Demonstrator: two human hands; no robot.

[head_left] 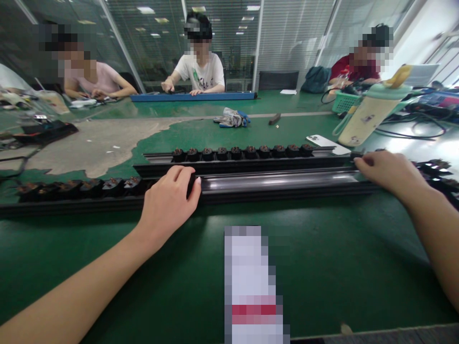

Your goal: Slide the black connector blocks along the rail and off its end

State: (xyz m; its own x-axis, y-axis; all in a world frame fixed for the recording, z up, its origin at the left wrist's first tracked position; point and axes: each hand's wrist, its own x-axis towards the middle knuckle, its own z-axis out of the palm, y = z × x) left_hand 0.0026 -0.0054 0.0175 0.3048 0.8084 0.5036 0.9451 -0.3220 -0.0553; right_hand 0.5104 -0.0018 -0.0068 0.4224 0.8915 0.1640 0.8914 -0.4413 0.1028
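A long black channel rail (287, 191) lies across the table in front of me. Black socket modules (93, 187) with copper-coloured contacts sit in a row along its left part; the shiny inside of its middle is bare. My left hand (168, 200) curls over the rail, fingers closed around a black socket module (191, 184) at the end of that row. Over the rail's right part, my right hand (390, 172) pinches a small dark piece (356, 155), mostly hidden by the fingers. Behind stands a second black rail (229, 167) with several modules in it.
Loose black parts (435, 167) lie at the right. Farther back are a white phone (322, 141), a tumbler (373, 117), gloves (233, 118) and a green basket (346, 102). Co-workers sit across the green table (172, 286), one with a blue bar (193, 96).
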